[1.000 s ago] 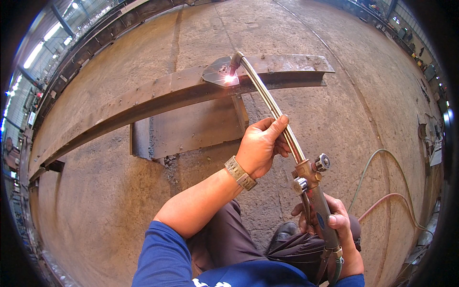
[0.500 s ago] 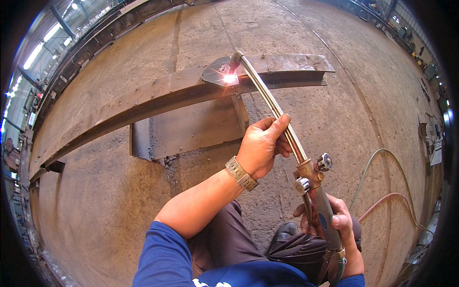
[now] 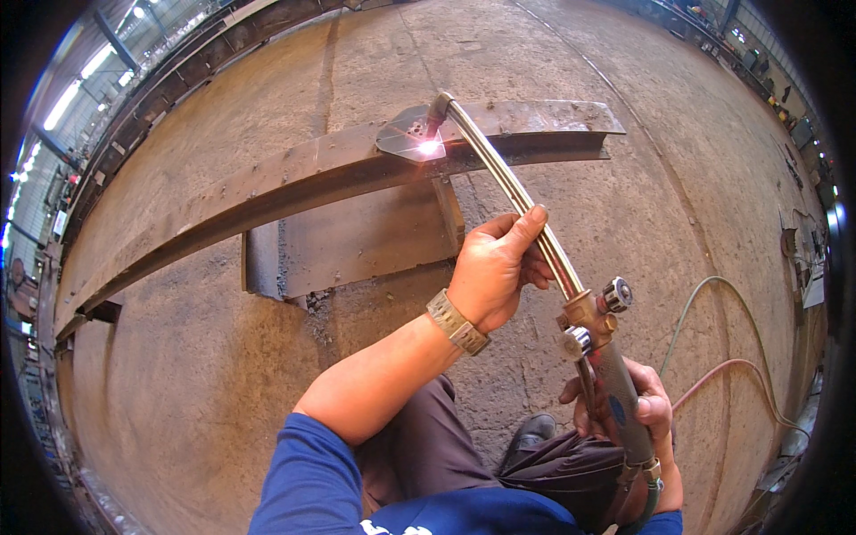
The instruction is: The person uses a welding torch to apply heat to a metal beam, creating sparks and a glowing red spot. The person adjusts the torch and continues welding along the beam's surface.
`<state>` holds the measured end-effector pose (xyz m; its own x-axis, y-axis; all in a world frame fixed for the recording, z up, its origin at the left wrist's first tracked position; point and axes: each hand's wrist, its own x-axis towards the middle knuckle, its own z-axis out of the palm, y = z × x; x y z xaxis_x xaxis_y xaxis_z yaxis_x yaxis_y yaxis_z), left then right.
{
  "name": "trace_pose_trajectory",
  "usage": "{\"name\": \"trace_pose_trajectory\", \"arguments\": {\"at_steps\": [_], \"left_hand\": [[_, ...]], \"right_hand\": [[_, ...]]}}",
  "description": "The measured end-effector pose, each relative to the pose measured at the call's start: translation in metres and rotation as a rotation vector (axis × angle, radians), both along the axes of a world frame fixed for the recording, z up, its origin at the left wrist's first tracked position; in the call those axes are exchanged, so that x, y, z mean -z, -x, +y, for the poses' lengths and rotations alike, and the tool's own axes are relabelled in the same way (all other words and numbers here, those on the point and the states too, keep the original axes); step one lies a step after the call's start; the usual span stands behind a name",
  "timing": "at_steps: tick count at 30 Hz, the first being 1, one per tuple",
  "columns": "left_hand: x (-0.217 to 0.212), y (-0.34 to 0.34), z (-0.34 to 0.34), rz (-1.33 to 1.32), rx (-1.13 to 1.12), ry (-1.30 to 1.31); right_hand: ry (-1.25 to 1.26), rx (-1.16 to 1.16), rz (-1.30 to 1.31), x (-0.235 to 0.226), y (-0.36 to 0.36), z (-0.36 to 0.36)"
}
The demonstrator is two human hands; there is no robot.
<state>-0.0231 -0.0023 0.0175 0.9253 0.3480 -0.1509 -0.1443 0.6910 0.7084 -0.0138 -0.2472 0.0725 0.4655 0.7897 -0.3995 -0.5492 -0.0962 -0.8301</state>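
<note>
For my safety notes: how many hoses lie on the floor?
2: a green hose and a red hose, side by side right of the torch; their far ends are hidden.

Torch (image 3: 535,232): long brass-and-steel cutting torch, tubes slanting up-left from dark handle and valve knobs, bent tip down on beam, bright flame at tip. Beam (image 3: 294,183): long rusty steel, lying across concrete floor, grey heated patch around flame.

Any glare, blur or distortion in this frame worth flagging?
Head view: the flame at the cutting torch tip blows out to white-pink; fisheye bends the steel beam; black vignette rings the frame; left hand and right hand stay sharp.
</note>
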Motion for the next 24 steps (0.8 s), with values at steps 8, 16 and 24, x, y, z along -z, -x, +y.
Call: {"name": "trace_pose_trajectory", "arguments": {"at_steps": [8,16,24], "left_hand": [[0.001,-0.003,0.000,0.011,0.006,0.008],[0.000,-0.004,-0.002,0.007,-0.020,0.005],[0.003,-0.003,-0.001,0.006,-0.026,-0.001]], "right_hand": [[-0.041,0.008,-0.002,0.001,-0.004,-0.001],[-0.097,0.022,0.032,0.010,-0.008,-0.002],[-0.008,-0.027,-0.016,0.000,-0.007,0.000]]}}
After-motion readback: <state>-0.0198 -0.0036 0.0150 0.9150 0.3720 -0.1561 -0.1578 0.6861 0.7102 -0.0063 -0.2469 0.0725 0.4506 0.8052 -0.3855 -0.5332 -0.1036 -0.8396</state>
